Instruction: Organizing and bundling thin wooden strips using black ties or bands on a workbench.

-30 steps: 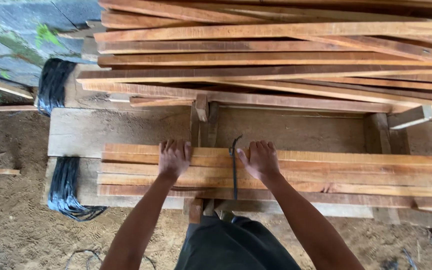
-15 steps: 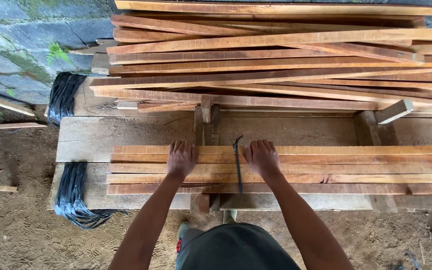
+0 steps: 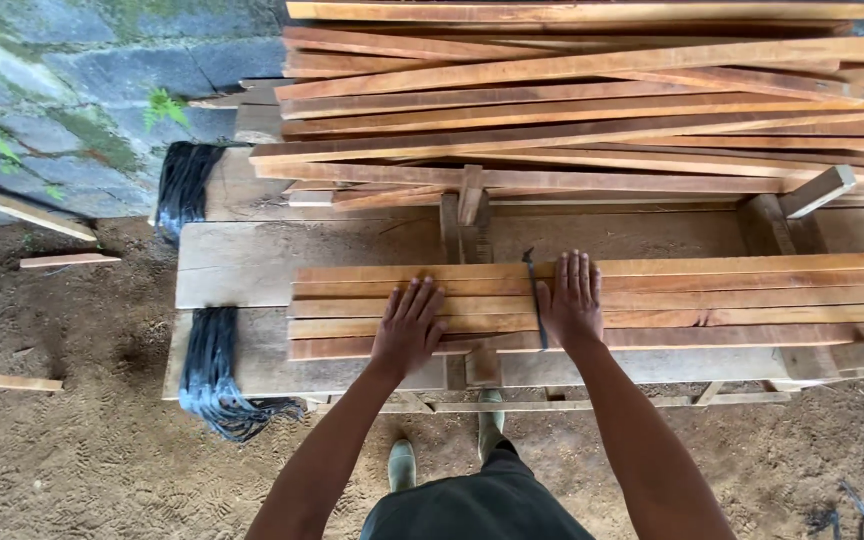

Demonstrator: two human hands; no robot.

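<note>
Head view: left hand (image 3: 409, 332) and right hand (image 3: 572, 300) press flat, fingers spread and gripping nothing, on the wooden slats (image 3: 712, 300) lying across the bench (image 3: 242, 265), either side of a black strap (image 3: 533, 300) at 12 o'clock. Uneven pressure likely skews the loose slats, and rough edges risk splinters.

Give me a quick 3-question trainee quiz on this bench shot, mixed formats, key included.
1. True or false: both hands lie flat on the row of slats.
2. Which hand is next to the dark strap across the slats? A) left hand B) right hand
3. Fill in: black strapping is wrapped around the ____ end of the bench, as seen in the picture.

Key: 1 true; 2 B; 3 left.
</note>
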